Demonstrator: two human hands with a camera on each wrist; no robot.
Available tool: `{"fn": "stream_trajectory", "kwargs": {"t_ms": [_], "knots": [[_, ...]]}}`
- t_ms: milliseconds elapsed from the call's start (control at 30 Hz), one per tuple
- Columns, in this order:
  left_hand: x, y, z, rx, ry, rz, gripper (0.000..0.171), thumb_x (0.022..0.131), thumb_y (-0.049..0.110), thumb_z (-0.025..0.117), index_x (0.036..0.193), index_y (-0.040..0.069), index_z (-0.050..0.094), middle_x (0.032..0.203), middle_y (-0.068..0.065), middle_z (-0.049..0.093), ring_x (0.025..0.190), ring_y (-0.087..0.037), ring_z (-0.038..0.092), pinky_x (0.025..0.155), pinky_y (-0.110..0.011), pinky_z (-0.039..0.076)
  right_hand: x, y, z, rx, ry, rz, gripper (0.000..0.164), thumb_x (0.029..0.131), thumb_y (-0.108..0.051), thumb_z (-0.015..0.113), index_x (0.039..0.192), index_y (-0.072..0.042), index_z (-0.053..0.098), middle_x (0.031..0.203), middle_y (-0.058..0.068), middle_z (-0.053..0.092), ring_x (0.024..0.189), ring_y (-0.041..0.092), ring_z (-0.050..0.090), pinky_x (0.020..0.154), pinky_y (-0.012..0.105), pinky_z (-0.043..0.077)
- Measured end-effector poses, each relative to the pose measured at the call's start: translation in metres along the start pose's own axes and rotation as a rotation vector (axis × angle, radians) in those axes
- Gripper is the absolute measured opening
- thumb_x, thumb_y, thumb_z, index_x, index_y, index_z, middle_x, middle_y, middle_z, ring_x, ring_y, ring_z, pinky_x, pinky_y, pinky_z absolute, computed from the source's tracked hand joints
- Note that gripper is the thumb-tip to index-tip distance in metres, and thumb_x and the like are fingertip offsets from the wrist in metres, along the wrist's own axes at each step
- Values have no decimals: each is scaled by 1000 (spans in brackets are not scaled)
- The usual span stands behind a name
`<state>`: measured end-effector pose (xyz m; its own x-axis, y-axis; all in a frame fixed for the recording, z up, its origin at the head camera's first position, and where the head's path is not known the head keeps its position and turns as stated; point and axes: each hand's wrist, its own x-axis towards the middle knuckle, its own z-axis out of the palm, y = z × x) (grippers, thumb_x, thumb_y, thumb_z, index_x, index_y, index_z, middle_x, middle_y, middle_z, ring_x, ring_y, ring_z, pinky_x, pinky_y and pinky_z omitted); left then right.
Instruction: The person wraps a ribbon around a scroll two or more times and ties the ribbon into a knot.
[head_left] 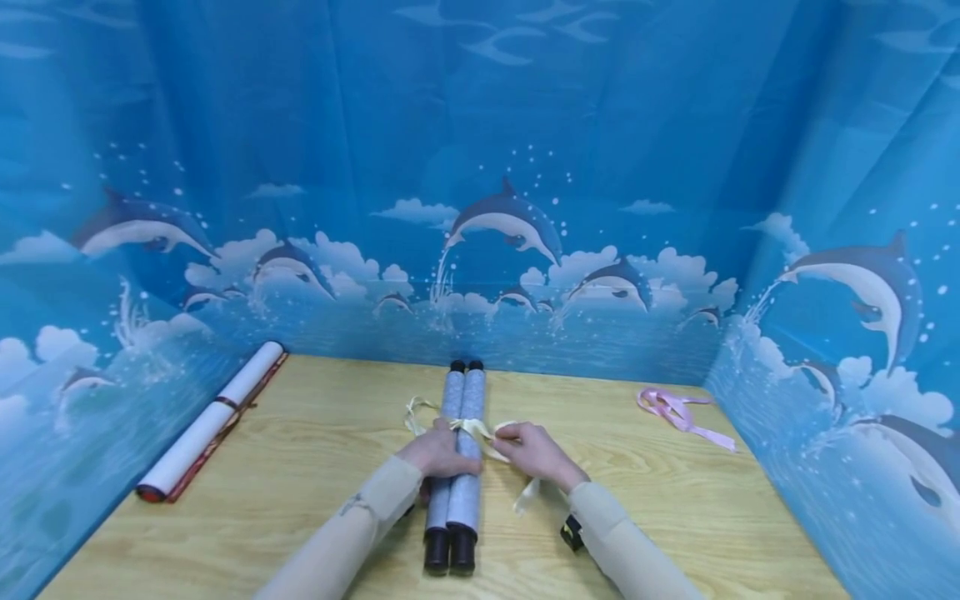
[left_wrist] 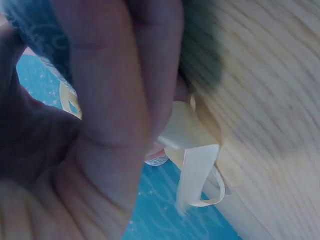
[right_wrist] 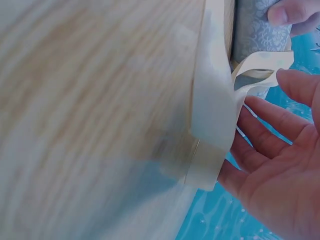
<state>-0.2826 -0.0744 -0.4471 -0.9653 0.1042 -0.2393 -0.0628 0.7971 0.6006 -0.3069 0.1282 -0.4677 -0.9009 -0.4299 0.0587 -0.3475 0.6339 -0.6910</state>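
Note:
Two rolled scrolls, grey-blue with a white floral pattern and dark end knobs, lie side by side on the table. A cream ribbon crosses over them near mid-length, with loops and loose ends at either side. My left hand grips both scrolls just below the ribbon, its thumb across the top; its fingers fill much of the left wrist view. To the right of the scrolls, my right hand holds a loop of the ribbon between thumb and fingers. In the right wrist view a wide ribbon tail hangs beside those fingers.
Along the left side of the wooden table lies a white scroll with red ends and a dark tie. A pink ribbon lies loose at the back right. Blue dolphin-printed curtains enclose the back and both sides.

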Motion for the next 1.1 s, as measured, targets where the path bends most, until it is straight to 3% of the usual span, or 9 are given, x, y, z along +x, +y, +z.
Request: {"fn": "stream_trajectory", "kwargs": {"t_ms": [233,367,567,800,933,1000,1100], "knots": [[0,-7,-6,13,-35,-29,114,72,46,78,150,-8,16,102,-24,59,61,-28,61,38,-40,50,-2,1,-2,-7,-1,-1,31,97,-24,60,121,-6,68,124,13,68,113,31,63,98,50,48],[-2,-11,-9,21,-26,-17,112,72,46,79,148,-9,19,101,-25,59,62,-28,61,38,-40,50,-4,1,-5,-31,22,-4,33,97,-22,60,123,-4,67,124,15,67,115,33,62,98,50,49],[-8,-18,-18,70,5,37,105,72,43,79,142,-13,26,105,-27,60,81,-31,62,50,-39,54,-7,6,-9,-77,89,26,36,97,-22,59,127,-2,63,129,16,64,123,34,58,104,50,44],[-11,-30,-30,87,-8,22,110,75,44,77,146,-15,19,115,-33,58,86,-35,63,54,-46,56,-11,12,-17,-49,101,96,40,98,-22,58,131,0,59,135,17,60,129,38,51,108,54,39],[-12,-38,-37,135,4,60,107,77,44,76,144,-19,21,117,-35,59,95,-36,64,77,-45,56,-13,14,-21,-36,104,104,40,98,-22,57,131,1,59,136,17,59,130,38,51,108,54,39],[-13,-43,-41,145,12,67,106,78,44,76,143,-20,22,116,-35,59,95,-37,64,81,-47,55,-14,14,-23,-26,104,112,40,99,-23,57,132,0,58,137,18,58,130,39,51,108,55,38],[-15,-51,-49,146,9,66,105,80,43,75,142,-22,20,115,-38,58,93,-38,65,75,-46,57,-15,15,-26,-18,99,130,41,99,-24,57,132,0,58,139,18,56,131,39,49,109,55,37]]}}
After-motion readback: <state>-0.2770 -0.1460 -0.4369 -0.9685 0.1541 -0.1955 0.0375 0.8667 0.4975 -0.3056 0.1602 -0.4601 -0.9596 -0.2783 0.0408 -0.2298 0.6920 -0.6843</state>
